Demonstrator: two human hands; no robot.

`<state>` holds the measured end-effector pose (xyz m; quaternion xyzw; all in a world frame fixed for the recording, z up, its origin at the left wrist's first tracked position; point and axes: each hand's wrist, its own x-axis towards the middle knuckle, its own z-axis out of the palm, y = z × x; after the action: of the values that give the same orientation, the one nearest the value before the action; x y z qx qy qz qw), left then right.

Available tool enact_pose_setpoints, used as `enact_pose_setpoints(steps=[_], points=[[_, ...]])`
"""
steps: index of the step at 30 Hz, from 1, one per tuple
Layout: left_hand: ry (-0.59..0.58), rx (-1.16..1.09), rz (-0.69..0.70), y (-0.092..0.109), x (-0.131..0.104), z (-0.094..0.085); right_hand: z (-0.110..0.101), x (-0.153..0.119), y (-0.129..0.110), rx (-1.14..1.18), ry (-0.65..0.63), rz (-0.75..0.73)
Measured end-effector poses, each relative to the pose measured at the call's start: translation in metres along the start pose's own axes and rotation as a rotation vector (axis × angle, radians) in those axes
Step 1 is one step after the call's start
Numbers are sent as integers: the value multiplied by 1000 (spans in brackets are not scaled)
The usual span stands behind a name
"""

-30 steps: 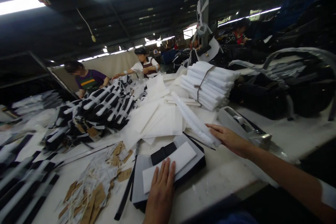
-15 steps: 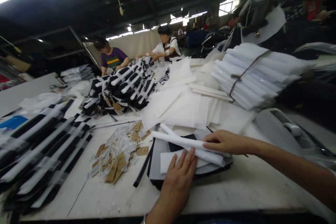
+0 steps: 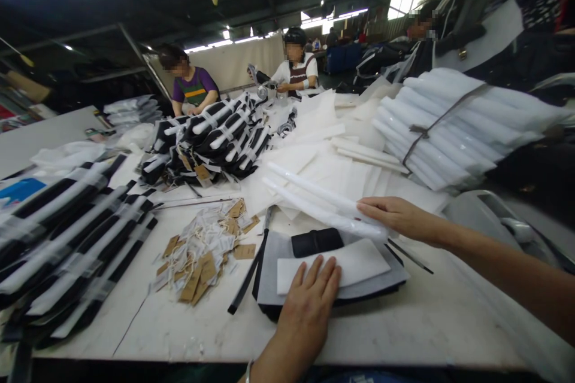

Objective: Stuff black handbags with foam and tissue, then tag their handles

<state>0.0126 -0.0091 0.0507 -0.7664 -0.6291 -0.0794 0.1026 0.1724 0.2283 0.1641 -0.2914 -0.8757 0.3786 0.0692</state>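
Note:
My left hand [image 3: 309,299] lies flat with fingers spread on a white foam strip [image 3: 354,263]. Beneath that strip is a grey sheet [image 3: 274,245] over a black fabric piece [image 3: 269,310], probably a bag, with a black strap [image 3: 247,281] trailing to its left. A folded black piece [image 3: 317,242] rests on the sheet beyond the strip. My right hand [image 3: 395,215] is closed on the near ends of two long white foam rolls [image 3: 314,206]. They are held above the black piece and point away to the left.
Tags [image 3: 202,269] with strings lie heaped at the left. Stacked black-and-white bundles [image 3: 81,239] sit further left, with another pile [image 3: 215,137] behind. White sheets [image 3: 309,161] and a tied stack of white rolls [image 3: 449,125] fill the right back. Two co-workers sit across the table.
My right hand has lifted the two foam rolls up and away, uncovering the folded black piece and foam strip. My left hand stays flat. One co-worker across the table now holds something dark.

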Motion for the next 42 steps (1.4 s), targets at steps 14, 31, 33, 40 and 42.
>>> enact_pose_setpoints(steps=[14, 31, 33, 40, 42], points=[[-6, -10, -34, 1, 4, -9, 37, -9, -6, -81, -227, -81], [-123, -34, -63, 3, 19, -18, 45, -21, 0, -37, -39, -166], [-119, -35, -68, 3, 21, -19, 45, -22, 2, 15, -9, -115], [-127, -28, -64, 4, 23, -21, 48, -12, 19, -145, 79, -184], [-128, -29, -66, 4, 24, -20, 48, -5, 23, -129, 22, -125]])
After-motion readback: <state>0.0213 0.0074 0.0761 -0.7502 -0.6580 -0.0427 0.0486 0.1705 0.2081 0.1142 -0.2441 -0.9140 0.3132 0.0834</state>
